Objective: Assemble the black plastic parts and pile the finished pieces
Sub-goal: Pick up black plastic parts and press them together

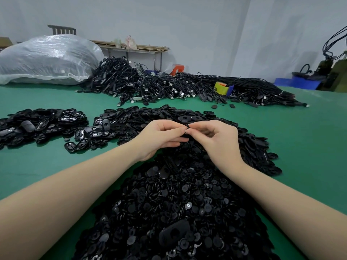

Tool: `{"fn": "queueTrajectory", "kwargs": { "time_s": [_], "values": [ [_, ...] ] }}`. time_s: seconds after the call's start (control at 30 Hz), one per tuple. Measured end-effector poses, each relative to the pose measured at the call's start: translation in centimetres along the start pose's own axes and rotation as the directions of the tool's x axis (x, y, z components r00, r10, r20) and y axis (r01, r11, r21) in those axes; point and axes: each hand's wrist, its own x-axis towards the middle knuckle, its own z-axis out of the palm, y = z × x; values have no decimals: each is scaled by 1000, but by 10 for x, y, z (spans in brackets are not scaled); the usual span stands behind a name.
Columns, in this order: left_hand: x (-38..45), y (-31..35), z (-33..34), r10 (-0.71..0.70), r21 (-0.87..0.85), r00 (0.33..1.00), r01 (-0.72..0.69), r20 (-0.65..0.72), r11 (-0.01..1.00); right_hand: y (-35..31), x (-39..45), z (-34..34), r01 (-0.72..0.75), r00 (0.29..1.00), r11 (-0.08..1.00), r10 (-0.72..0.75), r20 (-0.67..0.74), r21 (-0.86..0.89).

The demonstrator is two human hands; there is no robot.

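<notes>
1. Where the green table [309,139] shows bare, it runs back to a plain pale wall [187,25], with a wooden shelf [131,46] standing against that wall.
2. Across the far part of the table lies a long heap of black cables [169,85], with a big clear plastic bag [47,57] to its left and a yellow tape roll [221,88] resting on the cables.
3. Blue bins [298,82] and a dark machine [334,72] sit at the right edge, cut off by the frame.
4. A large pile of small black plastic parts [178,203] fills the near centre; a separate pile of oval pieces [43,122] lies on the left, with more ovals behind the hands.
5. Above the central pile, the left hand [161,136] and right hand [216,137] meet fingertip to fingertip, both pinched on a small black part [186,125].
6. That part is mostly hidden by the fingers, so its shape cannot be made out.
</notes>
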Motion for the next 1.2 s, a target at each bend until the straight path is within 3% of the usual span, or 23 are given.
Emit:
{"fn": "queueTrajectory", "kwargs": {
  "time_s": [0.4, 0.77, 1.2],
  "values": [
    [1, 0, -1, -28, 41, 1000, 27, 12, 999, 1, -1, -1, 141, 990, 981, -138, 31, -135],
    [1, 0, -1, -12, -55, 997, 7, -80, 998, 1, -3, -4, 148, 989, 964, -140, 52, -222],
    [1, 0, 9, -2, -9, 992, 1, -124, 1000, 4, -3, -5, 126, 992, 965, -115, 61, -232]
  ]
}}
